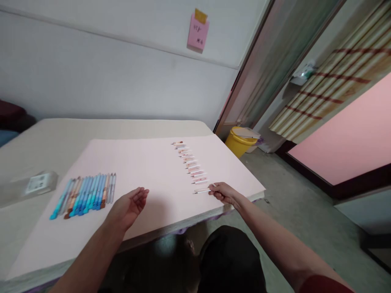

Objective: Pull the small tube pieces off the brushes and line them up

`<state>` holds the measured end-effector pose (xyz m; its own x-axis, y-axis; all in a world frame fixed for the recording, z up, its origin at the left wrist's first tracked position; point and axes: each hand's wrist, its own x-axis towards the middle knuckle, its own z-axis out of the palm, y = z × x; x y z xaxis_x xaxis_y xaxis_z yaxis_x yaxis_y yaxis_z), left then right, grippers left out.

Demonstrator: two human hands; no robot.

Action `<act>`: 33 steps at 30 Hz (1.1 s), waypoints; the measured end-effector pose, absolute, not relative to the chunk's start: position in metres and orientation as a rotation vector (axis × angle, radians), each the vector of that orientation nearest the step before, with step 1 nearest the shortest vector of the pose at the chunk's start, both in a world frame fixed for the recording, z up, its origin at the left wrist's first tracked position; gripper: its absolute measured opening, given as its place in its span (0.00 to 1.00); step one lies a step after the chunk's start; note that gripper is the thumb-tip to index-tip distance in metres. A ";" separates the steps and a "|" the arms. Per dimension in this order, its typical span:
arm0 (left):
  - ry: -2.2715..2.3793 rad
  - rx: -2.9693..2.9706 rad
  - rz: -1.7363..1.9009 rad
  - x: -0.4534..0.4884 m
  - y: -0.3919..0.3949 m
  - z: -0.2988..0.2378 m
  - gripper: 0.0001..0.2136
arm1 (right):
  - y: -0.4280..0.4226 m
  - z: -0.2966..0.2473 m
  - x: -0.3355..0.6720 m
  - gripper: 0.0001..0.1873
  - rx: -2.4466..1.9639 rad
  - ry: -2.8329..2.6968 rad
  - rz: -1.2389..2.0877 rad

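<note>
My right hand (222,193) pinches the end of a thin white pen refill (200,190) low over the pale sheet, its dark tip pointing left. Just beyond it lies a slanting row of several similar slim refills (192,165), some with pinkish or brownish markings, running away from me. My left hand (132,205) hovers palm turned inward with loosely curled fingers, and no object shows in it. To its left a bunch of pens (87,193) in blue, turquoise, grey and brown lies side by side.
A pale pink sheet (137,162) covers much of the table (61,130). A clear plastic packet with a white label (38,183) lies at left. Beyond the right edge stands a yellow bucket (236,144) on the floor. A pink note (198,34) hangs on the wall.
</note>
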<state>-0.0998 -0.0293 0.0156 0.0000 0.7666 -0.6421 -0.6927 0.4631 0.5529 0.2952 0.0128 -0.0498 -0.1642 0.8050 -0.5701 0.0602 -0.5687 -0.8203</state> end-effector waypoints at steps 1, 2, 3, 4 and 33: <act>1.075 0.083 1.147 -0.100 -0.029 0.015 0.03 | 0.013 -0.049 0.296 0.12 -1.555 -0.992 1.797; 1.075 0.082 1.144 -0.100 -0.028 0.014 0.03 | 0.013 -0.048 0.296 0.12 -1.544 -0.989 1.806; 1.073 0.082 1.141 -0.100 -0.028 0.014 0.03 | 0.014 -0.047 0.296 0.12 -1.531 -0.987 1.816; 1.070 0.084 1.139 -0.100 -0.028 0.013 0.03 | 0.014 -0.045 0.295 0.12 -1.517 -0.986 1.826; 1.109 0.046 1.121 -0.086 -0.051 0.038 0.05 | 0.207 0.006 0.147 0.10 -1.589 -1.174 1.631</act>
